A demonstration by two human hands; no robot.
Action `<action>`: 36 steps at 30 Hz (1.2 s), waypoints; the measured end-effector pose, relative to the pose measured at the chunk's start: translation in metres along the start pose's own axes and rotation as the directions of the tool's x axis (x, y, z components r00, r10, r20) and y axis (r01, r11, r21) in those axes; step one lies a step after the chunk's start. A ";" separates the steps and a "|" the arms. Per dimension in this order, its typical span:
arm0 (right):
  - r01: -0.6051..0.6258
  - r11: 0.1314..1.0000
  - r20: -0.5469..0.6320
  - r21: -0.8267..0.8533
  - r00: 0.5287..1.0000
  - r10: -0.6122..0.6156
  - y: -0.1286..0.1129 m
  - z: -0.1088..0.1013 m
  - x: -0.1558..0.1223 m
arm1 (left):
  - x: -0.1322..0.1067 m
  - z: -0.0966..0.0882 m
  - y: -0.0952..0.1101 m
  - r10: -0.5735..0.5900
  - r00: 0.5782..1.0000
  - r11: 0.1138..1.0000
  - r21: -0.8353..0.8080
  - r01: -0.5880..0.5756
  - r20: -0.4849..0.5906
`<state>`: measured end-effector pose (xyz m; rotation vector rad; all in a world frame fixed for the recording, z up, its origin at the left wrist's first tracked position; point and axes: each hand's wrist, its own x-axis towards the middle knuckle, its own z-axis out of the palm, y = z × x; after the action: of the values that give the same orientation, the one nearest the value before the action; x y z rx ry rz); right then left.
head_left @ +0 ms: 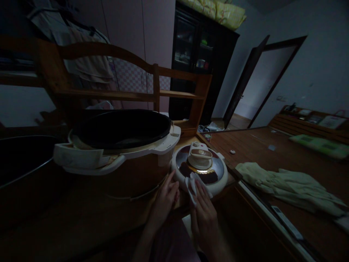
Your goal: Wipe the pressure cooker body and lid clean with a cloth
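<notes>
A pressure cooker lid, white-rimmed with a shiny brown and metal top and a raised knob, lies on the wooden desk. My right hand presses a crumpled white tissue against the near part of its rim. At the rim's near left side is my left hand, its index finger stretched out and the other fingers loosely bent, with nothing seen in it. Whether that fingertip touches the lid I cannot tell. Left of the lid stands the open cooker body, with a white collar and a dark inner pot.
Another dark pot sits at the far left. Behind the cooker rises a wooden shelf rack. To the right are a wooden bed platform, a pale green garment and a long pale object near its edge.
</notes>
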<state>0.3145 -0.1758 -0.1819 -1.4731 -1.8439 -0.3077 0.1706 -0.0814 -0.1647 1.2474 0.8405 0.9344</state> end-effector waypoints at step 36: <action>-0.445 0.895 -0.214 -0.006 0.875 0.434 0.093 -0.044 0.000 | 0.001 0.000 -0.001 -0.010 1.000 1.000 0.020 0.010 0.003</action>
<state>0.4173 -0.1737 -0.1747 -1.7767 -1.2973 -0.2763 0.1708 -0.0805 -0.1653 1.2602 0.8548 0.9185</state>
